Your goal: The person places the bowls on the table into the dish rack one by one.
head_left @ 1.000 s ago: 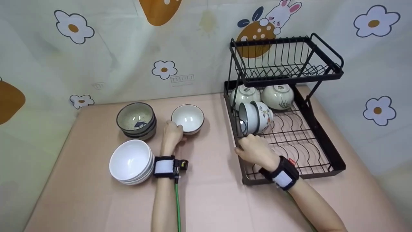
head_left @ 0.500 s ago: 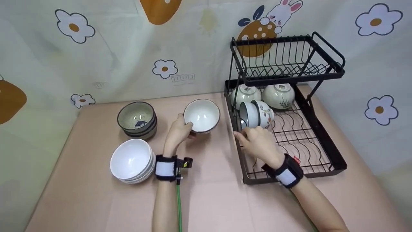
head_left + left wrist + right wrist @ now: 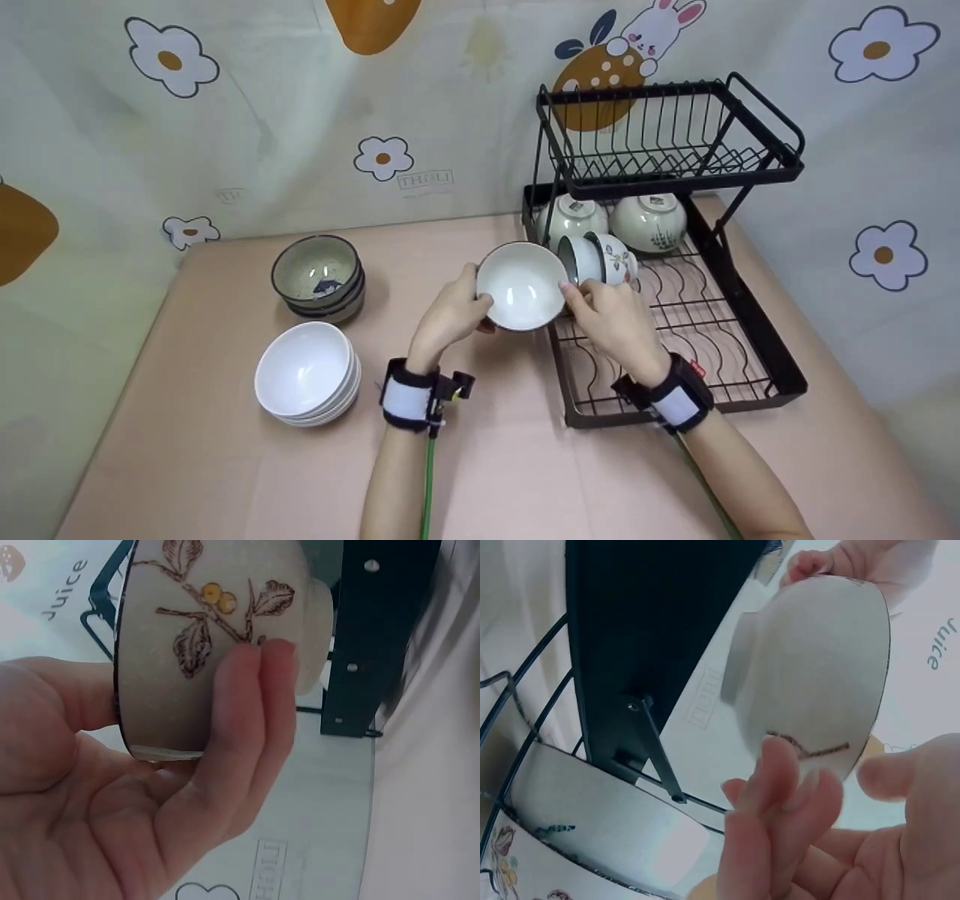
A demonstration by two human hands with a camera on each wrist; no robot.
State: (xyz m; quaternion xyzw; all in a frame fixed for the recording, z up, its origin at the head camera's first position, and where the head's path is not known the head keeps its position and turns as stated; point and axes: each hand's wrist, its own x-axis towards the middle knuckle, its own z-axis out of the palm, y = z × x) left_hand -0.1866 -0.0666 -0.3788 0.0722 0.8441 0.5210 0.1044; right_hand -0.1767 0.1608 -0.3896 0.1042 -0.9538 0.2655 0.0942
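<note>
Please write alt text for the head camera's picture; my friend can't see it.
A person's left hand holds a white bowl, the right hand at its other side, near a black rack. More bowls sit in the rack's lower tier; a grey stack and a white stack of bowls stand left, on a pink table.

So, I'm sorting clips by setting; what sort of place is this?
Probably a staged tabletop rather than a working kitchen, though the room beyond is hidden: a printed sheet screens the back and sides of a pink table, which holds stacked bowls and a dish rack.
</note>
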